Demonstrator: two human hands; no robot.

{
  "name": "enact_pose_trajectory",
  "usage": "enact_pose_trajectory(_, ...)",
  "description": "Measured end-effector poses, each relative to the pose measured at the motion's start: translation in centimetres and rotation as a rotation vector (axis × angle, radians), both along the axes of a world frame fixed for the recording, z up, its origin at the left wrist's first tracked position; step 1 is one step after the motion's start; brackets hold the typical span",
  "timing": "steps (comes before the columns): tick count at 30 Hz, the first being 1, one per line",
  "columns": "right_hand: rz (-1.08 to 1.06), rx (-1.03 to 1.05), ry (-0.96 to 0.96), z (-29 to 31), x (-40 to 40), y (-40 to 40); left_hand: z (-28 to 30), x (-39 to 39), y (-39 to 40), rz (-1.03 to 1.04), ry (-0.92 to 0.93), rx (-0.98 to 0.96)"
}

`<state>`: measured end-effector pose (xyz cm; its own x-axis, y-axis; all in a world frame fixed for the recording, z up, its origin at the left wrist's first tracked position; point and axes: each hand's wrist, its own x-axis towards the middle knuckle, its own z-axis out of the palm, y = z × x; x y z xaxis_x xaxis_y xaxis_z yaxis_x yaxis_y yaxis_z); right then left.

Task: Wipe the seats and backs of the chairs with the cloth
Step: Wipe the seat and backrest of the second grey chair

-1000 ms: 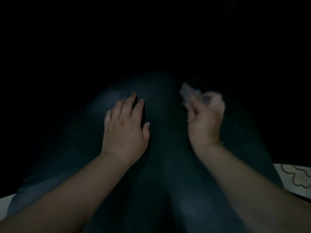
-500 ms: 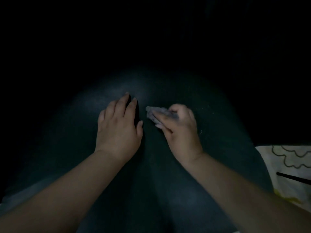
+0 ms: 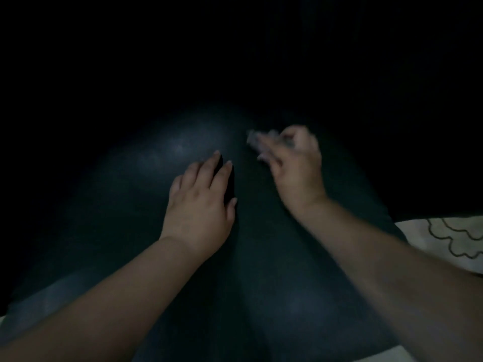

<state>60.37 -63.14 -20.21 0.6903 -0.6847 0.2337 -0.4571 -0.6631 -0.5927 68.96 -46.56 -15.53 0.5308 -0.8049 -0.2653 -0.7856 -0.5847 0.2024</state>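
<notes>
The scene is very dark. A rounded, dark, smooth chair surface (image 3: 146,178) fills the middle of the view, with a faint sheen at its upper left. My left hand (image 3: 201,202) rests flat on it near the middle, fingers straight. My right hand (image 3: 292,163) is blurred, to the right and slightly farther away, and grips a small pale cloth (image 3: 254,138) that pokes out to the left of its fingers against the surface. Most of the cloth is hidden in my hand.
A pale fabric with dark wavy outlines (image 3: 449,239) lies at the right edge, beside the chair. Everything above and around the chair is black, and nothing can be made out there.
My right hand has swept the cloth to the right and farther away from my left hand. The left hand has stayed flat in about the same place.
</notes>
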Motion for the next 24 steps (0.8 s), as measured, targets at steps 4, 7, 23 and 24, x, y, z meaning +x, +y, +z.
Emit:
enact_pose_trajectory(4, -0.231, 0.012, 0.086, 1.1, -2.3, -3.2, -0.1, -0.7, -0.3, 0.023, -0.009, -0.019)
enact_pose_trajectory(7, -0.232, 0.013, 0.144, 0.2, -7.1, 2.3, -0.1, -1.4, -0.3, 0.008, -0.016, -0.008)
enact_pose_trajectory(23, 0.053, 0.145, 0.087, 0.4, -6.2, 9.6, 0.3, -1.3, 3.0, 0.061, -0.080, -0.016)
enact_pose_trajectory(24, 0.037, 0.179, 0.053, 0.6, -5.5, 9.2, 0.4, -1.3, 3.3, 0.077, -0.086, -0.021)
